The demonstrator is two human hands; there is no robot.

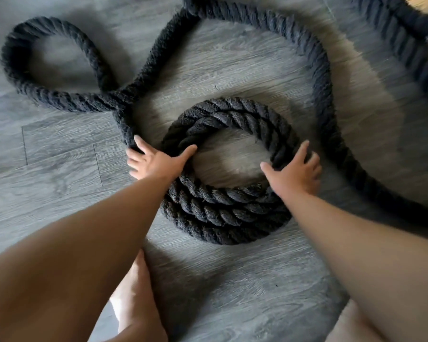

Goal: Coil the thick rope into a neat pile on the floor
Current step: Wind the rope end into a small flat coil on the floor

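A thick black twisted rope lies on the grey wood-look floor (47, 193). Part of it forms a round coil (223, 208) of about three turns in the middle of the view. My left hand (156, 161) rests spread on the coil's left side, thumb inside the ring, fingers touching the strand that runs away up-left. My right hand (294, 171) lies flat on the coil's right side, fingers apart. The loose rope (324, 77) arcs around the coil on the right and makes a loop (10, 67) at the far left.
More rope (413, 33) runs along the top right edge. My bare leg and foot (139, 299) stand on the floor just below the coil, with my other knee (351, 327) at the bottom right. Bare floor lies to the left.
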